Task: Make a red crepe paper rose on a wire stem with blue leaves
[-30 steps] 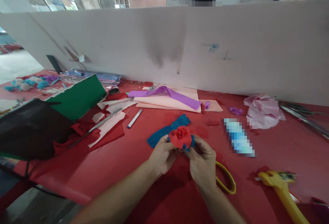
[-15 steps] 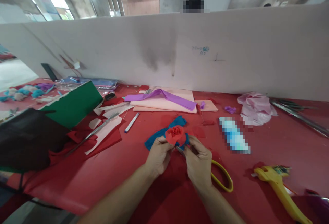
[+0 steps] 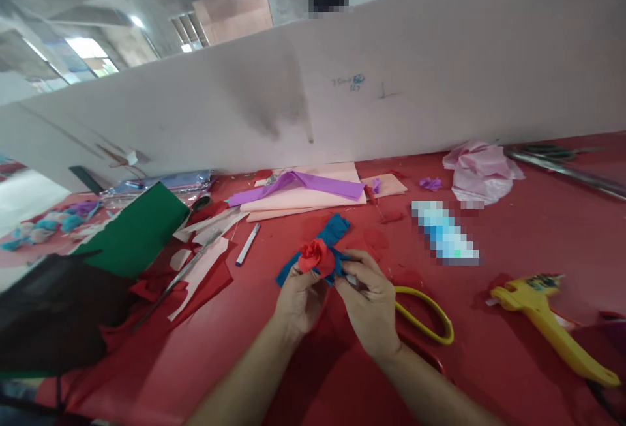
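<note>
My left hand [image 3: 300, 302] pinches a red crepe-paper flower [image 3: 315, 255] at its lower left, its ruffled petals tilted toward the left. Against the flower's right side, my right hand [image 3: 368, 302] has its fingers closed on a small piece of blue crepe paper [image 3: 337, 271]. Another blue paper strip [image 3: 333, 230] lies just behind the flower. A yellow scissor handle [image 3: 447, 325] sticks out to the right of my right hand. Something metallic shows between my right fingers; whether the scissors are held or lie beneath is hidden.
At the right lies a yellow glue gun [image 3: 548, 315]. A marker [image 3: 248, 244], paper scraps [image 3: 208, 276] and a green board [image 3: 139, 230] are to the left. Purple paper [image 3: 325, 186] rests on peach sheets [image 3: 293, 203] by the white partition [image 3: 220, 113]. Crumpled pink paper [image 3: 482, 171] sits back right.
The view has tilted and shifted. The flower has turned toward the left in my left hand, and my right fingers have come over the blue paper at its side.
</note>
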{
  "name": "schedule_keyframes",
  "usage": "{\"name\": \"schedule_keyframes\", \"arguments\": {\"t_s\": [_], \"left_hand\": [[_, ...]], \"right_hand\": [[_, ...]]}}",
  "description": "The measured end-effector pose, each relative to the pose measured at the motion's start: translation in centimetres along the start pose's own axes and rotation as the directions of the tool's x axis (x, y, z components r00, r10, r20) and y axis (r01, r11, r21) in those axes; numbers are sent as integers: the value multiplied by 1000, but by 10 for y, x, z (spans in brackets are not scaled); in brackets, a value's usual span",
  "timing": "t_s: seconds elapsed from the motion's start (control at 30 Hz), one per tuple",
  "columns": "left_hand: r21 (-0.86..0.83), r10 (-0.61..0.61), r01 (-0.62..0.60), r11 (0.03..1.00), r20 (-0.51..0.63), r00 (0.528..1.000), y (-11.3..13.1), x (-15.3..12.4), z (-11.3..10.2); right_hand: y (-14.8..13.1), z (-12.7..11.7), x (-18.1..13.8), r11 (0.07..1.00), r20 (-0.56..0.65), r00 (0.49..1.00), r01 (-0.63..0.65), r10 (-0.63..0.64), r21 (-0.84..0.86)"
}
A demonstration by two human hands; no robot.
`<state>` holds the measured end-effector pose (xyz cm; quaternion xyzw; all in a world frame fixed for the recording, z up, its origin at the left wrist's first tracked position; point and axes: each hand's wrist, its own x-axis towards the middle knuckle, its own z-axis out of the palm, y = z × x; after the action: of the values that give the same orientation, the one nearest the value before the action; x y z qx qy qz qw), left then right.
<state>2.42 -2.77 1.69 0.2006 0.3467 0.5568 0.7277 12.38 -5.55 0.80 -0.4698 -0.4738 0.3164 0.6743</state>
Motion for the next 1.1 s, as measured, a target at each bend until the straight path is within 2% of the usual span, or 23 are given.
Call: {"name": "schedule_keyframes", "arguments": {"t_s": [0.1,0.23,0.33,0.4,0.47,0.53,0.63,0.77,0.87,0.93,1.03,1.1], "left_hand": [[-17,-29,29,999,-2,1000,2,1,0],[6,-31,31,1000,-4,1000,1,3,-3],[12,-38,38,999,18,999,3,5,-3],[17,-46,45,999,27,999,5,6,-3],[30,-54,53,998,31,998,7,8,-3],[44,-57,56,997,32,998,10,10,-3],[67,-51,48,997,43,998,13,11,-5],[92,-51,44,995,77,996,14,12,-7],[70,-60,55,996,66,996,13,15,-10],[17,-72,71,997,45,996,14,19,-12],[-85,-103,101,991,-19,994,17,24,-13],[-143,-135,123,982,-76,988,20,26,-14]], "right_hand": [[1,2,0,1000,-62,998,4,-4,5],[-1,4,1,999,-69,997,-43,44,9],[1,6,3,984,-93,987,-121,133,128],[1,5,6,960,-50,979,-181,196,213],[0,3,9,940,45,972,-235,231,249],[-3,1,13,923,138,959,-276,246,270],[-8,-4,16,906,216,948,-293,234,304],[-10,-10,17,896,245,949,-277,199,348],[-6,-11,17,886,210,962,-246,174,393],[-1,-10,17,916,181,964,-246,196,317],[6,-5,16,964,230,938,-266,260,-3],[9,-2,14,949,281,914,-243,293,-201]]}}
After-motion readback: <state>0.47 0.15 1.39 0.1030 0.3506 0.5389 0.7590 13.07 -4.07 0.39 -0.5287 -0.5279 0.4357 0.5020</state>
